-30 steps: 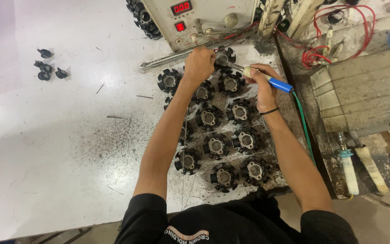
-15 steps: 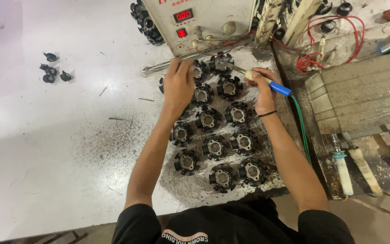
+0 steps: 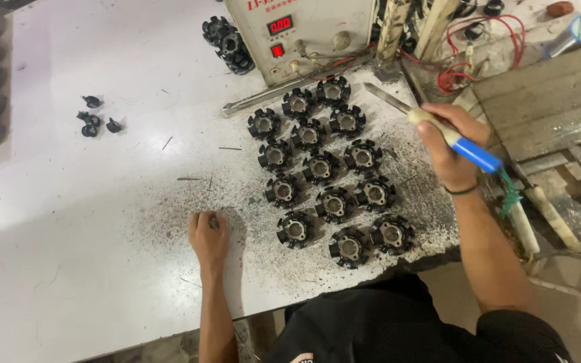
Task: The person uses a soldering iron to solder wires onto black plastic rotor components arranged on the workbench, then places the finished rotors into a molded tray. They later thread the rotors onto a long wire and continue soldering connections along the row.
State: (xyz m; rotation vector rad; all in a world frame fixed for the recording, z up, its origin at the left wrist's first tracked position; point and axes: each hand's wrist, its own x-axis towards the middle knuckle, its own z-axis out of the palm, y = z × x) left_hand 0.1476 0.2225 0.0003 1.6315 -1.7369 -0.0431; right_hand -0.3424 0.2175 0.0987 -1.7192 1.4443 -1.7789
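Note:
Several black round wound parts (image 3: 319, 166) lie in rows on the white table (image 3: 102, 269), on a patch of dark grit. My right hand (image 3: 448, 144) is to the right of the rows and grips a soldering iron (image 3: 465, 148) with a blue and cream handle. Its metal tip points up and left, clear of the parts. My left hand (image 3: 208, 235) rests on the gritty table to the left of the rows. Its fingers are curled under, and nothing shows in them. The nearest part (image 3: 294, 229) lies a hand's width to its right.
A grey box with a red digit display (image 3: 304, 30) stands at the back, with a pile of black parts (image 3: 228, 42) to its left and a metal bar (image 3: 284, 94) in front. Small black pieces (image 3: 92, 119) lie far left. Red wires (image 3: 453, 75), wooden planks (image 3: 546, 101) and tools crowd the right.
My left hand has left the top rows and dropped down and left onto the bare table. My right hand has drawn the soldering iron back to the right, off the parts.

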